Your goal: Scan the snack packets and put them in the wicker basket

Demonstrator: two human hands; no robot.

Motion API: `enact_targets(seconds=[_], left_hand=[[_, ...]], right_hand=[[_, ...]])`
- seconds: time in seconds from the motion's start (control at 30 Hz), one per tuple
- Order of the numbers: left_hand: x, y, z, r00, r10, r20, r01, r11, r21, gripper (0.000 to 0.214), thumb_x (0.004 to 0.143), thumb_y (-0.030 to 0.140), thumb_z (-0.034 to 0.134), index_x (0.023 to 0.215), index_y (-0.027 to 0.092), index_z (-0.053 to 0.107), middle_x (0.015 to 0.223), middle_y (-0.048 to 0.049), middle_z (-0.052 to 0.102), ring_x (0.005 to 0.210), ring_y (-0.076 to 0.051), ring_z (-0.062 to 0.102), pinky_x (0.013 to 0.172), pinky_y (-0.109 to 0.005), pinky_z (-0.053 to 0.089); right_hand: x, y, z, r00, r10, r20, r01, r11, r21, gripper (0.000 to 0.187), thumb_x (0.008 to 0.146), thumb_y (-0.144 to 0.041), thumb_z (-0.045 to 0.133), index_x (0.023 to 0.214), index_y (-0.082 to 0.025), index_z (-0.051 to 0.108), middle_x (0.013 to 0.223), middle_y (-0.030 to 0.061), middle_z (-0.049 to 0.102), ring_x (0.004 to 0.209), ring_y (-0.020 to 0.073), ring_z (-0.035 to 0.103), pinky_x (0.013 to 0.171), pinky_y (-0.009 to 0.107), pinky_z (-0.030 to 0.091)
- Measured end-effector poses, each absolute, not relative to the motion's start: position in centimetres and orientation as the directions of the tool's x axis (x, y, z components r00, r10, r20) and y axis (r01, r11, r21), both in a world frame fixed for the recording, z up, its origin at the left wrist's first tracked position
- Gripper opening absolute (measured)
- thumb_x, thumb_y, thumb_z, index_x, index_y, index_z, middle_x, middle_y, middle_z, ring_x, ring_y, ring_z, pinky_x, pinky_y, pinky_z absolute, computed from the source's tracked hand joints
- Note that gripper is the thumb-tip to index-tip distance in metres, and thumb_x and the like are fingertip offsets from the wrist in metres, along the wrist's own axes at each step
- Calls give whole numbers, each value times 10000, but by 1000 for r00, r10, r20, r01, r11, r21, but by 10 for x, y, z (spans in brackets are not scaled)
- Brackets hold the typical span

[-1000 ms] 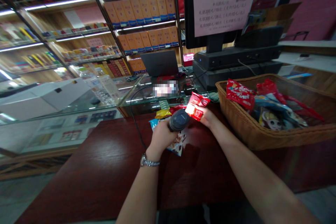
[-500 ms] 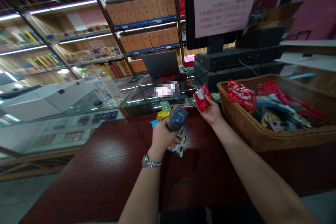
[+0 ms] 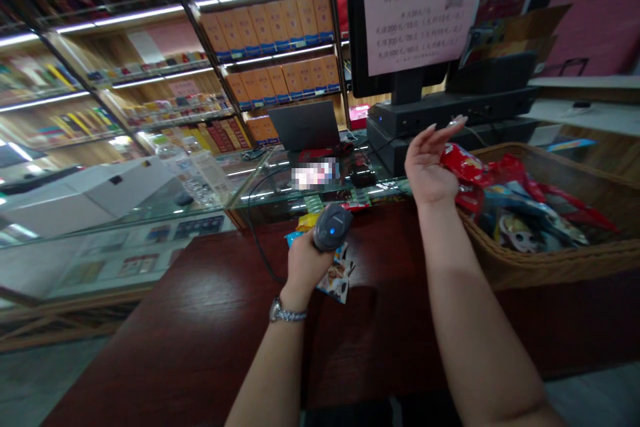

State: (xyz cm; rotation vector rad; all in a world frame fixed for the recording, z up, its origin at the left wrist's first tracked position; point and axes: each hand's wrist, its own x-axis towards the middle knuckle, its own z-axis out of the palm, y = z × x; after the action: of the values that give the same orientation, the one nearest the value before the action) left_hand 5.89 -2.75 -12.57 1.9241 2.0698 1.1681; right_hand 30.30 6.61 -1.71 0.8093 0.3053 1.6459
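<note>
My left hand [image 3: 306, 261] is wrapped around a dark handheld barcode scanner [image 3: 332, 227] with a small blue light on top. Under and beside it, on the dark red wooden counter [image 3: 200, 307], lie snack packets: a white-and-brown one [image 3: 337, 278], with yellow and blue ones partly covered by the hand. My right hand [image 3: 433, 167] is raised at the left side of a wicker basket [image 3: 560, 272], palm turned up and fingers stretched out. No packet shows in its palm. Right beside its fingers are red snack packets [image 3: 465, 163] inside the basket.
A glass display counter [image 3: 270, 180] adjoins the wooden one, bearing a laptop [image 3: 306, 127] and a mouse. Behind the basket stands a monitor with a pink paper sign [image 3: 417, 17]. The scanner's cable [image 3: 254, 227] curves down on the left. A white box [image 3: 100, 197] and bottles stand farther left.
My right hand has moved right to the basket, and the red packet it held is no longer in its palm. My left hand keeps the scanner in nearly the same place.
</note>
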Motion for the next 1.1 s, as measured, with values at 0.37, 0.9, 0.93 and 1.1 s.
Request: enact_targets(seconds=[0.37,0.9,0.93,1.1], left_hand=[[57,-28,-126,-185,873,451,819,-116,562,156,754,292,665,797,157,731,738,-82,746,756,-248,712,643,-281,495],[50,-26,-124,-329,787,522,771,-96,629,158,720,309,692,764,157,703,731,-83,749,760,-264,726,651,-284,508],[50,-26,-125,-325,788,523,775,-96,625,164,723,312,690,769,155,704,737,-87,750,765,-269,728,652,-286,509],[50,-26,-125,-313,791,526,777,-105,621,153,726,296,683,781,156,710,735,-85,747,763,-268,730,641,-282,498]], right_hand=[[299,84,-36,172,958,229,-958,109,267,485,994,-367,278,1001,-371,762,804,-54,765,848,140,735,919,370,529],[206,136,-172,-280,893,352,713,439,-547,477,732,-204,716,1208,-219,680,1252,92,668,1170,273,602,1016,403,449],[206,136,-173,-286,901,327,758,421,-498,499,746,-206,700,1244,-209,666,1264,111,659,1177,295,598,1009,423,448],[214,133,-172,-313,906,286,792,415,-448,414,822,-176,585,1211,-228,716,1216,133,664,1111,312,626,921,410,475]])
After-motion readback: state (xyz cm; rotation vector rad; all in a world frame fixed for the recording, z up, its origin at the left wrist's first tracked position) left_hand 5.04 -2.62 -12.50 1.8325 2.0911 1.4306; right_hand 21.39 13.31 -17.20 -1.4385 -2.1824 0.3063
